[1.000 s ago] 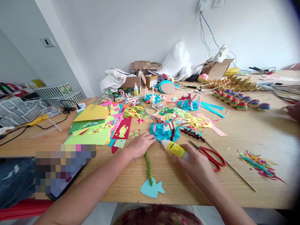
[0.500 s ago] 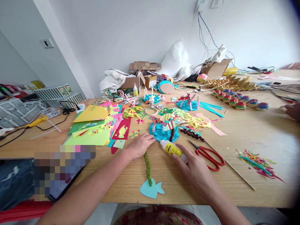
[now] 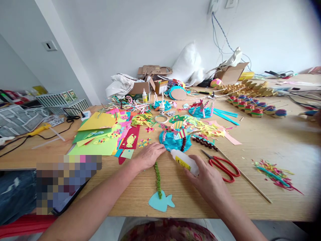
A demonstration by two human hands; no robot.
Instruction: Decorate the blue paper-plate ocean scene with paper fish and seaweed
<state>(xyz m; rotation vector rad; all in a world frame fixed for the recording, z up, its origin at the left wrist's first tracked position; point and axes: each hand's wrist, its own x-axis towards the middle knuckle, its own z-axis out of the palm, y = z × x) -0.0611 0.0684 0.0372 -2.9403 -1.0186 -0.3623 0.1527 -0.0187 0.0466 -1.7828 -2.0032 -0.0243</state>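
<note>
My right hand is wrapped round a white glue bottle with a yellow label, its nozzle tilted to the left at the front edge of a blue decorated base. Paper fish and a dark twisted stem stand on that base. My left hand has its fingertips at the base's front left edge, beside the nozzle; its fingers are together, and what they hold is too small to tell. Below it a green twisted stem runs down to a light blue paper fish lying on the table.
Red-handled scissors and a wooden stick lie right of my right hand. Coloured paper sheets are at the left. Shredded scraps lie at the right. A person's hand is at the right edge.
The glue bottle has rolled slightly in my right hand, so its label faces lower. The other person's hand at the right edge has moved and now shows something dark. My left hand stays in place.
</note>
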